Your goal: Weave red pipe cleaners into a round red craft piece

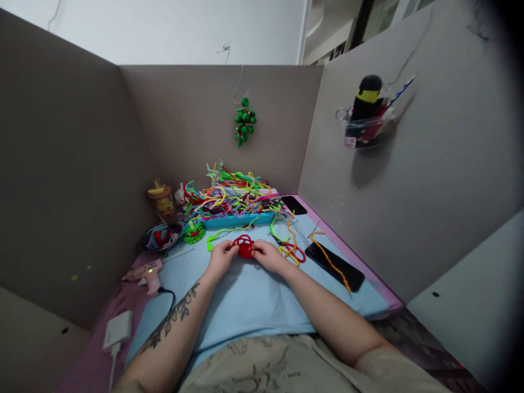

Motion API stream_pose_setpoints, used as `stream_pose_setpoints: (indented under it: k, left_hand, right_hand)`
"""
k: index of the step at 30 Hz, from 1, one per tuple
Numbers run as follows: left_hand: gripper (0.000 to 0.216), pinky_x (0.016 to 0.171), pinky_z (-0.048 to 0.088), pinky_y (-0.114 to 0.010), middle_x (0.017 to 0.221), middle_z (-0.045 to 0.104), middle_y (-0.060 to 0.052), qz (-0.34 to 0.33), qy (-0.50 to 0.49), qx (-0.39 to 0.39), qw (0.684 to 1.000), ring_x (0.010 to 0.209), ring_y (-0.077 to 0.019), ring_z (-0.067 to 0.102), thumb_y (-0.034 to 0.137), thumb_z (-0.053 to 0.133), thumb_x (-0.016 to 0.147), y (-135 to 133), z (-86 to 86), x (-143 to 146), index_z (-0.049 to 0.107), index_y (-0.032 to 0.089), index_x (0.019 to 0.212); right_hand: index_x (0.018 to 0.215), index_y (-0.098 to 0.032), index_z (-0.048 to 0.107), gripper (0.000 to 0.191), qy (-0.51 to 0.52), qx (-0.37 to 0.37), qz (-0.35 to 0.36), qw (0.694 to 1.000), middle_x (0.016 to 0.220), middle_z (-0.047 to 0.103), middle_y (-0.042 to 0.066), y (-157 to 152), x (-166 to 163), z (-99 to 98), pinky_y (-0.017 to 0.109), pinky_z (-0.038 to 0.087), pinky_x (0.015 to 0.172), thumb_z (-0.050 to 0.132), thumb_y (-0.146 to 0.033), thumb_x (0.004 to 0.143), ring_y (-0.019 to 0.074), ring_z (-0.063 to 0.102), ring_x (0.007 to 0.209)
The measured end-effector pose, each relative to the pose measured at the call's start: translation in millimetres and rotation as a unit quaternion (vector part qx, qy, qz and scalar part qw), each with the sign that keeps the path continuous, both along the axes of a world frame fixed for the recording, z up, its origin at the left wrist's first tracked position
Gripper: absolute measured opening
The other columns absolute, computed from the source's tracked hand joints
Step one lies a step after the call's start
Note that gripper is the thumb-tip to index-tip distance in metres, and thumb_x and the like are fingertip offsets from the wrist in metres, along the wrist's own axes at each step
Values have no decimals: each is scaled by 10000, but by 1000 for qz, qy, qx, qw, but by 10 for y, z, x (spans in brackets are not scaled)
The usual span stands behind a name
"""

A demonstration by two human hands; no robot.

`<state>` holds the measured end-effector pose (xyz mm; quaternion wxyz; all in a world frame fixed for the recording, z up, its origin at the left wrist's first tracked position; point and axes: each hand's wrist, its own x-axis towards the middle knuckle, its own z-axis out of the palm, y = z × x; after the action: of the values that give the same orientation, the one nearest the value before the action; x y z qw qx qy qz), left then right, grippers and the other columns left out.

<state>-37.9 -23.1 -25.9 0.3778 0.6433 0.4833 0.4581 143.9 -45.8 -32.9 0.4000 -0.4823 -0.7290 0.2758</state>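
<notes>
Between my hands is a small red piece (245, 249) that looks bent or woven from fuzzy pipe cleaner, with open loops along its top. My left hand (222, 256) pinches its left side, and my right hand (267, 255) pinches the right side. Just past my right hand lie scissors with red and yellow handles (301, 253), with an orange pipe cleaner (292, 234) by them. A light green pipe cleaner (229, 230) stretches behind my left hand. Near it sits a green fuzzy frog-like figure (194, 232).
A blue tray (237, 220) heaped with colourful pipe cleaners stands at the back. At left are a dark bowl (143, 240), a pink glue gun (152, 277) and a white power block (118, 331). A black phone-like slab (347, 273) lies right. Grey partitions (216, 109) enclose the table.
</notes>
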Motion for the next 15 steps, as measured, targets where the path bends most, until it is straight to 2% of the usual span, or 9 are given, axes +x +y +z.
stream_pose_setpoints:
  k: [3,6,12,15]
  left_hand:
    - [168,600,384,-255,547,556,20,10,-11,-1,1000,581,-142,497,291,628,658,36,-43,-3,583,162,560]
    - [189,674,418,-274,654,614,-17,9,-30,1,1000,691,-170,552,314,658,647,45,-69,5,582,163,562]
    - [275,710,450,-292,787,683,-68,-86,-131,-84,984,712,-173,597,401,669,699,-29,-83,57,630,134,755]
    - [255,742,448,-293,808,688,-65,-100,-144,-73,982,737,-174,600,380,689,690,-62,-76,85,634,136,739]
  right_hand:
    - [668,-176,610,141,-9,6,9,1000,723,564,-1,-8,-10,25,246,396,674,519,-85,727,133,519,690]
    - [668,-177,610,142,-15,4,10,1000,713,564,-1,-11,-11,33,244,396,664,520,-89,735,135,522,686]
    - [779,-187,661,141,-60,48,-16,997,773,623,25,-38,-60,31,264,399,730,546,-117,737,168,542,777]
    - [800,-193,670,99,-63,46,-42,996,766,638,22,-59,-114,53,280,399,752,592,-205,740,179,545,790]
